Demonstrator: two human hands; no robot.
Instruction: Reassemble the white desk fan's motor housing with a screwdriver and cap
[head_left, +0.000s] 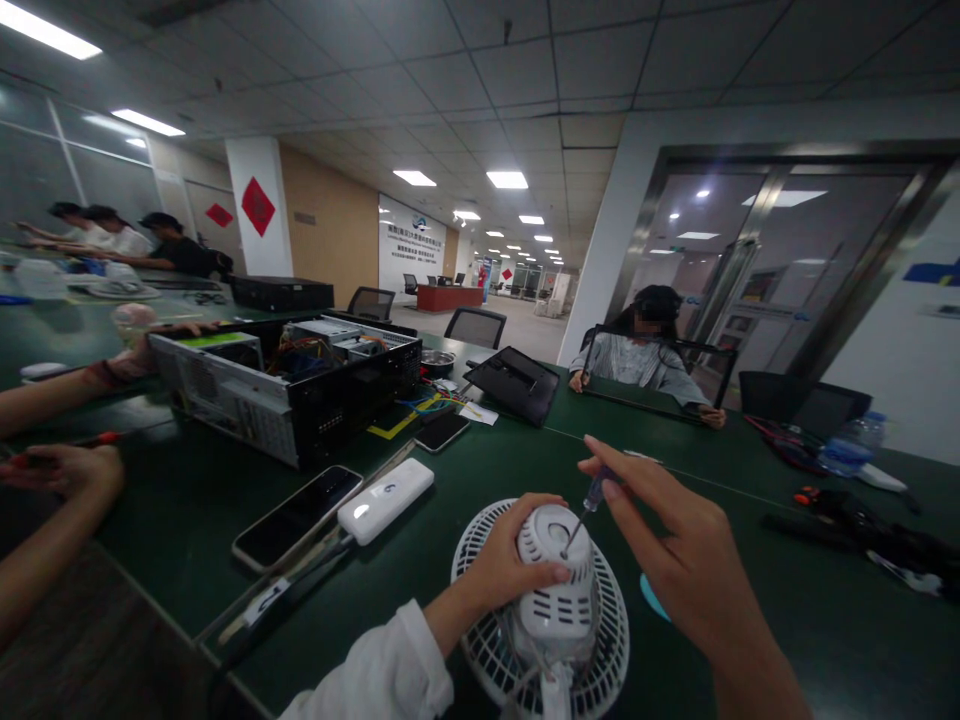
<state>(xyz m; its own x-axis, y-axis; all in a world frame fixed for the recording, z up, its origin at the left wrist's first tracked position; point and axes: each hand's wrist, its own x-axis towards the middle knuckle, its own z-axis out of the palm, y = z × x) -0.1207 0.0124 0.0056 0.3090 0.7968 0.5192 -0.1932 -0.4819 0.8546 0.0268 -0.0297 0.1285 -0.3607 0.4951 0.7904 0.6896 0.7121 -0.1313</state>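
Observation:
A white electric fan lies with its grille down on the green table, its motor housing facing up. My left hand is wrapped round the side of that housing, thumb and fingers pressed against it. Above, my right hand grips a small screwdriver by its translucent purple handle. The screwdriver stands tilted, its tip at the top of the housing. Whether a screw is under the tip is too small to tell. A light blue round thing shows partly behind my right hand.
Left of the fan lie a white power bank and two phones, one of them large. Beyond is an opened computer case, with a co-worker's hands beside it. Across the table a person holds a black frame. A bottle stands right.

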